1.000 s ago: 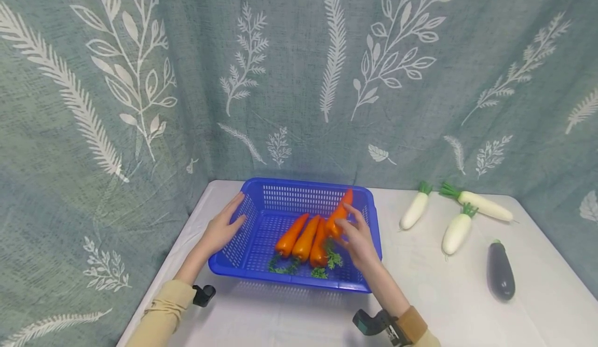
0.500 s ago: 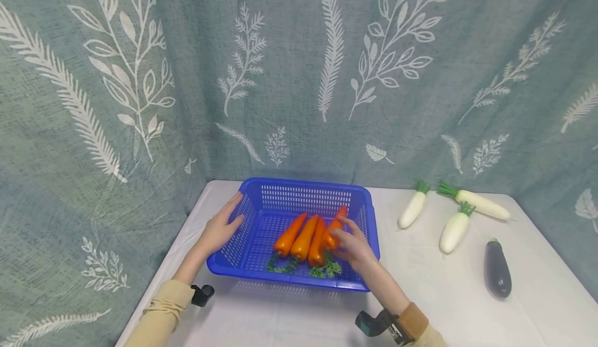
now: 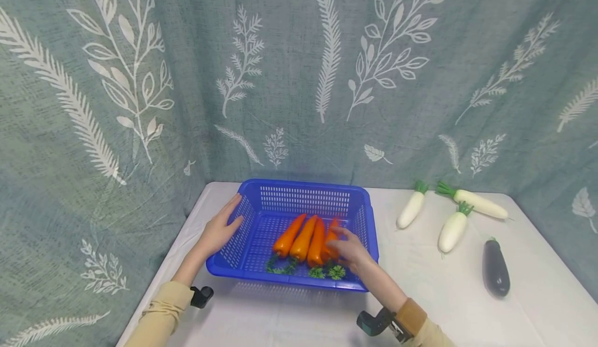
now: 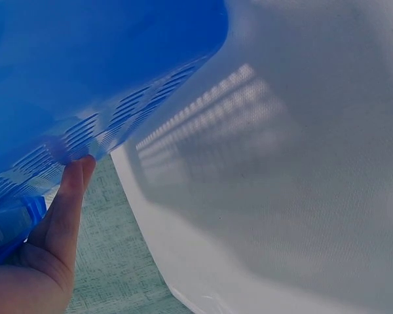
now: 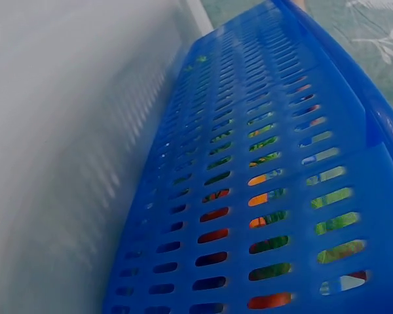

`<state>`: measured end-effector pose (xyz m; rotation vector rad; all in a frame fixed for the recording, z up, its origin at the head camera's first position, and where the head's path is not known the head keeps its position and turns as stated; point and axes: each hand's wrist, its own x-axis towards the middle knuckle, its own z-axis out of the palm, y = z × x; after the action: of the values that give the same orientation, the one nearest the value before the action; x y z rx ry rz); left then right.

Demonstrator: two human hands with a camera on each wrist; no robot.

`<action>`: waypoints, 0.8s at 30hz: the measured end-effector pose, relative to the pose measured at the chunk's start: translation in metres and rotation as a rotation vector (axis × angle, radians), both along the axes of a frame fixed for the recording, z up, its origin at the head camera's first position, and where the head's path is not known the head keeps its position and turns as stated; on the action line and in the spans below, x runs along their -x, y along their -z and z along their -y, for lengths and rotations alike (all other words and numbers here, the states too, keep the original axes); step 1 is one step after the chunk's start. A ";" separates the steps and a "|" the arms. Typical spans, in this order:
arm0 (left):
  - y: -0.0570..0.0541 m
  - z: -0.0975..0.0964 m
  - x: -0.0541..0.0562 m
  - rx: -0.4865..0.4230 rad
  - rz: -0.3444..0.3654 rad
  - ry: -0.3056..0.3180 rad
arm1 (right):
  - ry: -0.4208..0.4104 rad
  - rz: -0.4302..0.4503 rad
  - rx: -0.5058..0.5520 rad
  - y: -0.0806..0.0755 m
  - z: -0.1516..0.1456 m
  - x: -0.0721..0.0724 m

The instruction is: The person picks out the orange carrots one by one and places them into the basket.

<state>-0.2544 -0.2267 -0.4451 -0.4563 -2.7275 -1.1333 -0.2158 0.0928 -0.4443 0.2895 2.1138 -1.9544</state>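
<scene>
A blue plastic basket (image 3: 308, 279) with slotted walls stands on the white-covered table. Inside, several orange carrots (image 3: 302, 240) lie side by side, leafy tops toward the near wall. My right hand (image 3: 354, 253) reaches over the basket's right side and holds the rightmost carrot (image 3: 333, 232) between thumb and fingers, partly covering it. My left hand (image 3: 219, 232) rests at the left wall with straight fingers along the rim. In the left wrist view, its fingers (image 4: 69, 203) touch the basket wall (image 4: 118, 59). The right wrist view shows only the basket's slotted wall (image 5: 301, 216); the hand is hidden there.
Three white radishes (image 3: 411, 209) with green tops lie at the back right of the table (image 3: 411, 284). In front of them, further right, is a dark eggplant (image 3: 496, 271). A grey-green curtain (image 3: 299, 77) with leaf patterns hangs behind and along the left.
My right hand has lowered the rightmost carrot and drawn it toward me and slightly left, so it now lies beside the others. The left hand keeps its place on the basket.
</scene>
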 end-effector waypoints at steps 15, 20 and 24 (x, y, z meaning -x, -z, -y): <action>0.002 0.002 0.003 0.031 0.050 -0.009 | -0.005 0.017 -0.045 0.000 0.001 0.001; 0.002 0.002 0.004 0.031 0.049 -0.012 | -0.041 -0.005 -0.140 0.000 0.000 0.001; 0.001 0.001 0.003 0.024 0.057 -0.015 | -0.071 -0.017 -0.197 0.000 0.000 0.002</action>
<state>-0.2573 -0.2280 -0.4463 -0.4126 -2.7911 -1.1285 -0.2175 0.0926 -0.4439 0.2305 2.2985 -1.7177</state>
